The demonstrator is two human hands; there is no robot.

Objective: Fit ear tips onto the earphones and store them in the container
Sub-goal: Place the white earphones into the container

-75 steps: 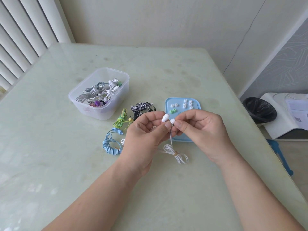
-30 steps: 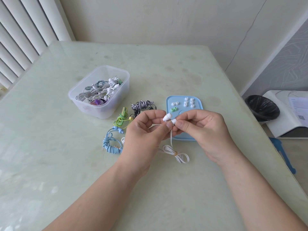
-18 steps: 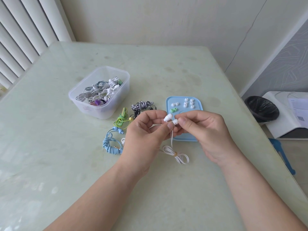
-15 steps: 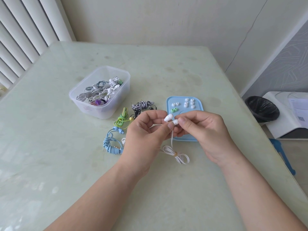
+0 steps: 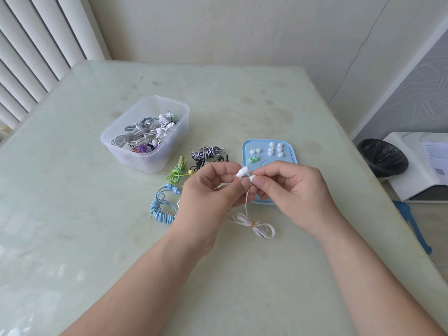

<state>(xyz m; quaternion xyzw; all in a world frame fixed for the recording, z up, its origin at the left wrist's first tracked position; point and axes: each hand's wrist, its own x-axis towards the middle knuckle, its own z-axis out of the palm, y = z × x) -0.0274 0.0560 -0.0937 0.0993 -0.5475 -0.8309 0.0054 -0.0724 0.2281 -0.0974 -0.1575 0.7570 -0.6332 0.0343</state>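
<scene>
Both of my hands hold a pair of white earphones above the table. My left hand (image 5: 208,190) pinches the cables just below the two white earbuds (image 5: 243,171). My right hand (image 5: 293,190) pinches the second earbud (image 5: 252,178) at its tip between thumb and forefinger. The tied white cable bundle (image 5: 253,224) hangs down and lies on the table. Behind my hands a light blue tray (image 5: 289,151) carries several white ear tips (image 5: 275,149) and a green pair (image 5: 253,160). A clear plastic container (image 5: 145,137) holding several earphones stands at the left.
Loose earphone bundles lie between the container and the tray: black-and-white striped (image 5: 208,152), green (image 5: 177,174) and blue (image 5: 161,207). The pale green table (image 5: 97,238) ends at the right, where a black bin (image 5: 381,157) and a white box (image 5: 421,163) stand on the floor.
My right thumb and forefinger have shifted slightly on the second earbud. The earbuds stay at the same spot between my hands.
</scene>
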